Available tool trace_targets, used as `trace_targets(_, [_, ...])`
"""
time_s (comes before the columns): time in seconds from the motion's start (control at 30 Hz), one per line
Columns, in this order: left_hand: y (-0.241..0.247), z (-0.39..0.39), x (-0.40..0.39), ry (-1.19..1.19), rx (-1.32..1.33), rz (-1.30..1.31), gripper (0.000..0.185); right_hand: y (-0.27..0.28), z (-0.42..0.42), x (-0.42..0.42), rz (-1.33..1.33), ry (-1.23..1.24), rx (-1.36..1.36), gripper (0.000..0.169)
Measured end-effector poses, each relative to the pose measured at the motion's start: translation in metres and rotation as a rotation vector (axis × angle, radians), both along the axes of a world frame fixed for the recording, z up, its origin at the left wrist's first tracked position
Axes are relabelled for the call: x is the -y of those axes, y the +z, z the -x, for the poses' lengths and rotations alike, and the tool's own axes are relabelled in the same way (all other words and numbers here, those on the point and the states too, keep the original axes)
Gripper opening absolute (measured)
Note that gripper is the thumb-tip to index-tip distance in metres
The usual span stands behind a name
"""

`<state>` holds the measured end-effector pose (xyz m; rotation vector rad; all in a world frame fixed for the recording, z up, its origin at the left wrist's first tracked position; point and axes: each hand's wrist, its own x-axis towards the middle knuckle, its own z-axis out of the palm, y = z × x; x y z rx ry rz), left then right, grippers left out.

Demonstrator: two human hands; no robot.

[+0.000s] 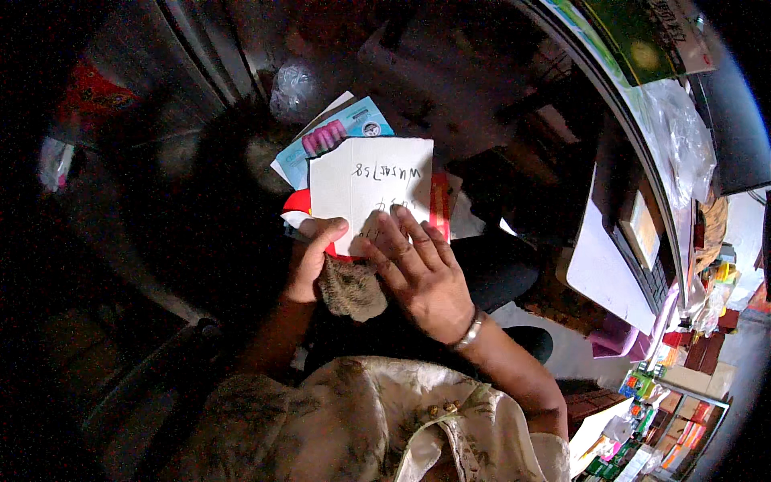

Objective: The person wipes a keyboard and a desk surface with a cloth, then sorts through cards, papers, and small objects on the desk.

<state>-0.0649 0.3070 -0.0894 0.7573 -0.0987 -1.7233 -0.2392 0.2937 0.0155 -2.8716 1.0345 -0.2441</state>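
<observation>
My left hand (310, 265) grips a sheaf of flat cardboard pieces at the lower left corner, thumb on top. The uppermost piece is a white card (334, 181) with handwriting, a fold line and a nicked upper left corner. Behind it stick out a blue printed card (295, 162) with a pink picture and a red piece (440, 199) at the right. My right hand (421, 271) lies over the card's lower right part, fingers spread, covering some of the writing. A metal bracelet (471, 332) circles that wrist. Brown cloth (352, 292) shows just below the cards.
A crumpled clear plastic bag (293, 90) lies beyond the cards. At the right, a table (602, 271) carries a dark keyboard (647, 265) with a small box on it. Shelves with several packets (680, 428) stand at the lower right. Much of the left is too dark to make out.
</observation>
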Motion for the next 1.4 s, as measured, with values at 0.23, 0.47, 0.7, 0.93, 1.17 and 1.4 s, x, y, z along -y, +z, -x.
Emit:
trace_targets(0.23, [-0.004, -0.044, -0.006, -0.490, 0.359, 0.080, 0.040, 0.030, 0.026, 0.045, -0.933, -0.674, 0.588, 0.065])
trace_targets(0.47, [-0.015, -0.037, -0.015, -0.412, 0.576, 0.108, 0.033, -0.007, 0.033, 0.048, -1.352, -0.465, 0.584, 0.050])
trace_targets(0.7, [-0.013, -0.018, -0.008, -0.468, 0.463, 0.188, 0.059, -0.017, 0.041, 0.056, -0.783, -0.468, 0.677, 0.056])
trace_targets(0.93, [-0.008, -0.007, -0.002, -0.385, 0.124, 0.393, 0.103, -0.039, 0.054, 0.054, -1.096, -0.875, 1.569, 0.041])
trace_targets(1.17, [0.017, -0.007, 0.004, -0.356, 0.332, 0.413, 0.100, -0.049, 0.067, 0.052, -0.906, -0.896, 1.371, 0.043])
trace_targets(1.4, [0.006, -0.008, 0.000, -0.449, 0.329, 0.441, 0.095, -0.061, 0.083, 0.049, -0.659, -0.947, 1.111, 0.046])
